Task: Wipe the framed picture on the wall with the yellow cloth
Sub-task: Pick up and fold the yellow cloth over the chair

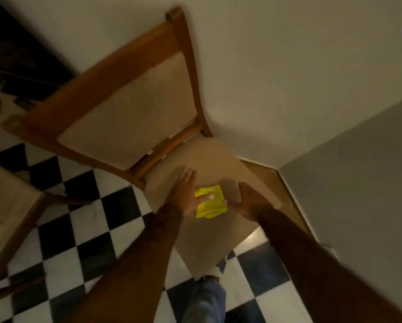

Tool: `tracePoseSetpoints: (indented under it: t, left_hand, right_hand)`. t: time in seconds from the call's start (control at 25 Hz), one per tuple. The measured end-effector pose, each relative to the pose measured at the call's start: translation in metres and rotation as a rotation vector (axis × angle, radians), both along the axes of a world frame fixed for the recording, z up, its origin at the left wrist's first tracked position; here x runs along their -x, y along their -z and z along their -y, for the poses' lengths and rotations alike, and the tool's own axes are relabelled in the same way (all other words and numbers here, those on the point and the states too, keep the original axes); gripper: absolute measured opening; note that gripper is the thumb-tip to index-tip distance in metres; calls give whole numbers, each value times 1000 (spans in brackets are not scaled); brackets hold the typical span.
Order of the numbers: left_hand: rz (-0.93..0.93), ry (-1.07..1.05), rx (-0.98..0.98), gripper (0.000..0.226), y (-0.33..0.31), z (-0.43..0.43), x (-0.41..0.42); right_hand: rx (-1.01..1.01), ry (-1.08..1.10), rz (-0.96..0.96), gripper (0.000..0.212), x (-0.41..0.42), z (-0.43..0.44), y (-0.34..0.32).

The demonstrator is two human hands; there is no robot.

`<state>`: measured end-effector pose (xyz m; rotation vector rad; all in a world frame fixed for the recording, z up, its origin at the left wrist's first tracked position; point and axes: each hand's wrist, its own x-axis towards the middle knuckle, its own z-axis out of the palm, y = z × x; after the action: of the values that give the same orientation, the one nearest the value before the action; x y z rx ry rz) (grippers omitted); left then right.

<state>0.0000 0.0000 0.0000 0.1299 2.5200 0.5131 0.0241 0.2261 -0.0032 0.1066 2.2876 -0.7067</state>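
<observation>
Nearest the head camera were the person's two bare forearms, reaching down over a blue trouser leg (207,297) and a black-and-white checked floor (83,220). Beyond them a wooden chair (116,89) stood against the wall (288,66), and the folded yellow cloth (215,203) lay flat on its padded seat (204,241). The left hand (186,194) was spread open, its thumb resting on top of the cloth and its fingers flat on the seat just beside it; it gripped nothing. The right hand (246,201) was loosely open at the cloth's right edge, touching it or nearly so; whether it had pinched the edge could not be told through the blur and dim light. The framed picture was not in view. The step in hand looked like picking up the cloth. To do it well, the hands would probably close from both sides and lift the cloth still folded, giving a firm, flat pad for wiping the picture.
</observation>
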Motion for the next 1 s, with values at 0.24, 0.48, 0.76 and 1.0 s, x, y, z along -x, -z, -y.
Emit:
tracePoseSetpoints:
  t: [0.24,0.48,0.76,1.0]
  left_hand:
    - [106,-76,24,79,102,-4,-7]
    - [13,-241,-110,33,132,-9,-4]
    - [194,-512,-542,34,58,-35,8]
    - [271,-529,-865,17,-69,-104,36]
  right_hand:
    - [-5,91,3,78,-16,49,86]
    - [247,564,93,56,-9,50,121]
    - [523,896,195,27,-7,7,52]
    - [768,1043,72,39,-7,-68,-82]
